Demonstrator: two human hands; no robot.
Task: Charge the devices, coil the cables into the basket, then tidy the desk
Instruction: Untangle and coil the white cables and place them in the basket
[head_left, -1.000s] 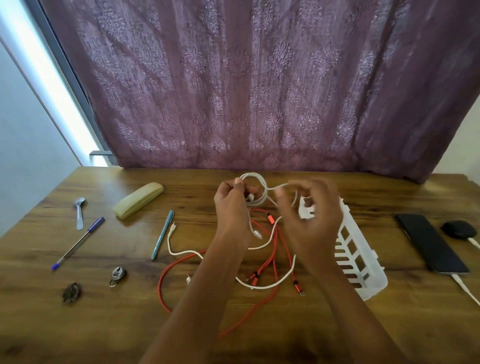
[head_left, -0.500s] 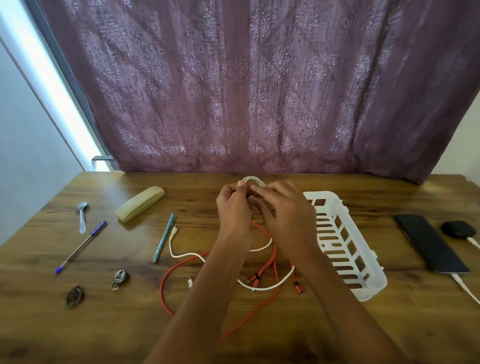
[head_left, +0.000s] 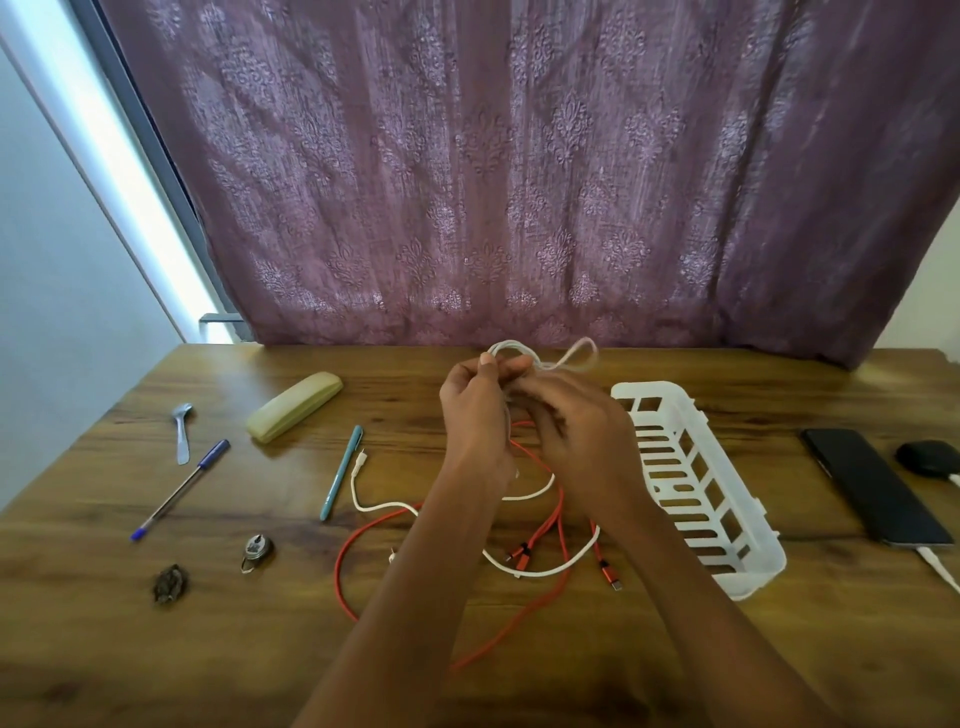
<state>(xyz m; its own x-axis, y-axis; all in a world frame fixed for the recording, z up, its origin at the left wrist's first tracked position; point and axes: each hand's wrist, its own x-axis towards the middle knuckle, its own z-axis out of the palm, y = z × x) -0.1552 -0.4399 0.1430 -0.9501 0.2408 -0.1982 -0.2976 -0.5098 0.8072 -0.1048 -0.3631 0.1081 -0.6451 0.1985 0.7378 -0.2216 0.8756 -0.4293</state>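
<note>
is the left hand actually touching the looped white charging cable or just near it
Touching. The head view shows the left hand with its thumb and fingers pinched on the loops of the white charging cable, which stick out just above its fingertips.

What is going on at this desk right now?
A person is coiling a white cable above the desk. The left grip holds the loops and the right grip pinches the strand beside them. The basket on the right holds no cable yet. A red cable and a loose white cable lie under the arms. At the far right, a phone and a black device each have a cable plugged in.
</note>
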